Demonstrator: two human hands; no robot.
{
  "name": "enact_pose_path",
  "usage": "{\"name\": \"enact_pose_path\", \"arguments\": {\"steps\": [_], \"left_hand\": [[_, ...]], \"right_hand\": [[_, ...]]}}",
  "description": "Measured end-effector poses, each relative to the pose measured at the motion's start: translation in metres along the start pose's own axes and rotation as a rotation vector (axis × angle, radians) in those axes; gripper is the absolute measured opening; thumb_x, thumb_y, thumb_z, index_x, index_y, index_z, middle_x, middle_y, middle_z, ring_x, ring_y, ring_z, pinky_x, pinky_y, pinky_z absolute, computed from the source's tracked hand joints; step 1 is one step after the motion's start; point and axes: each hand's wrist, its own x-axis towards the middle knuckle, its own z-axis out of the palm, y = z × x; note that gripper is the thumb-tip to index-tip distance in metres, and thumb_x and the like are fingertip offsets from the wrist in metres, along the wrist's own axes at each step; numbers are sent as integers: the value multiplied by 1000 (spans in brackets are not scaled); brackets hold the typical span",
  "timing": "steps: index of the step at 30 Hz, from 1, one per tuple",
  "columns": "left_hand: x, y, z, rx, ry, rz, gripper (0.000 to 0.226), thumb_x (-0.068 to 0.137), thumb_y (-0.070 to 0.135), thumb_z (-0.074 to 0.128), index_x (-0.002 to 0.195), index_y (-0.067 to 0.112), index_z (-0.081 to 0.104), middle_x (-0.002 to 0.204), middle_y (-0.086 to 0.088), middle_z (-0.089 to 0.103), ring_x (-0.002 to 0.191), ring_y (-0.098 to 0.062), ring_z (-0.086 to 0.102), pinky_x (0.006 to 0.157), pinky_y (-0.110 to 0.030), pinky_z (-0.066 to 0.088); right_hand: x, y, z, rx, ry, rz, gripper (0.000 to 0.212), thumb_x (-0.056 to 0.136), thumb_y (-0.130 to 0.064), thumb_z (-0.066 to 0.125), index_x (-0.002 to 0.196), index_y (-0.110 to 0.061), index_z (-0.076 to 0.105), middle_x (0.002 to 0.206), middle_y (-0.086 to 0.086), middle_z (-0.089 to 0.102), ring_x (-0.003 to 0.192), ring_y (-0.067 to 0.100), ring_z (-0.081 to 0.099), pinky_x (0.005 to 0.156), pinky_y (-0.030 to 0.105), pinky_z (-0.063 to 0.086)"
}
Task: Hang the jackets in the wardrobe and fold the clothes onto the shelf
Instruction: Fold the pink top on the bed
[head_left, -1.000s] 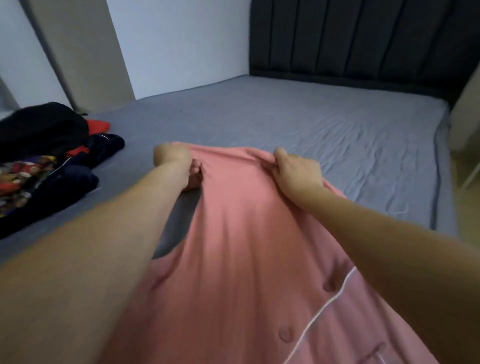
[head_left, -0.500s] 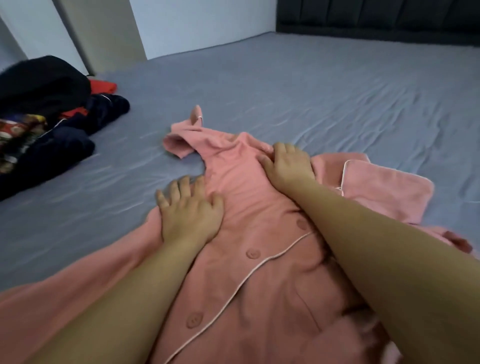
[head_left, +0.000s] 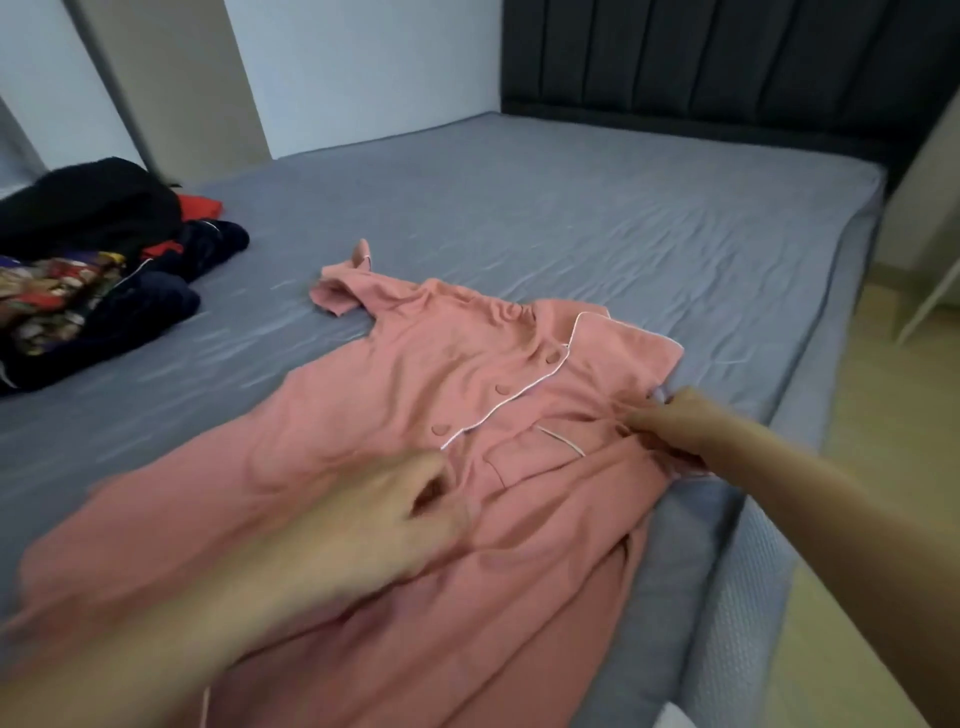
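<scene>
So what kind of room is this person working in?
Most likely a bedroom: a wide bed under a grey sheet, a dark padded headboard behind it, and clothes on it, a pink pyjama top and a dark pile.

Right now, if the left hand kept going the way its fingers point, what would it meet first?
Probably the pink shirt's breast pocket, just ahead of the blurred left hand; depth is unclear, and the hand may already touch the fabric.

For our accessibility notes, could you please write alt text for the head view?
A pink button-front garment lies spread on a grey bed; the right hand pinches its right edge, the blurred left hand hovers over its middle. Dark clothes are piled at left.
</scene>
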Motion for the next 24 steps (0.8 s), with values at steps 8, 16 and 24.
{"name": "enact_pose_path", "arguments": {"steps": [8, 16, 24], "left_hand": [[-70, 60, -17, 238, -489, 67, 28, 89, 39, 51, 83, 12, 54, 89, -7, 58, 87, -27, 57, 76, -33, 48], [-78, 84, -70, -554, -669, 132, 18, 90, -3, 62, 94, 13, 56, 85, 4, 52, 81, -8, 47, 75, -27, 39], [-34, 67, -82, 364, -144, -127, 9, 82, 25, 56, 88, 19, 59, 94, 1, 66, 92, -24, 62, 67, -25, 44]], "right_hand": [[-52, -5, -28, -704, 223, -140, 48, 91, -25, 53, 137, -13, 41, 139, 22, 38, 121, 39, 46, 102, 42, 39], [-116, -8, -9, -705, -484, -524, 47, 81, -1, 48, 116, -28, 65, 109, -14, 66, 108, 10, 58, 97, 26, 44], [-128, 12, -66, -912, -343, -240, 9, 83, -16, 55, 75, -20, 59, 78, -3, 58, 75, 16, 54, 64, 23, 42]]}}
